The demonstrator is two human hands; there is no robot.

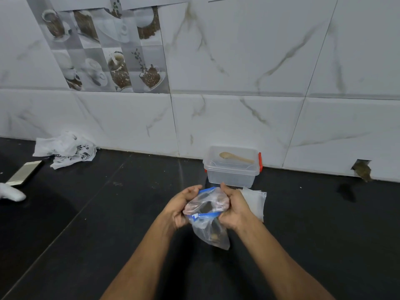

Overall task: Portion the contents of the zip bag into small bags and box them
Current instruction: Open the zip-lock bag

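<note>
A clear zip bag (207, 215) with a blue zip strip hangs above the black counter, some dark contents showing low inside it. My left hand (180, 205) grips its mouth on the left side and my right hand (232, 207) grips it on the right, holding the mouth apart. A pile of small clear bags (256, 201) lies on the counter just right of my right hand. Behind it, against the wall, stands a clear plastic box (231, 172) with a red clip, its lid on, and a wooden spoon (234, 157) lying on the lid.
A crumpled white printed plastic bag (65, 149) lies at the back left by the wall. A flat metallic object (25, 173) and something white (12, 192) sit at the left edge. A hole in the wall tile (362, 169) is at the right.
</note>
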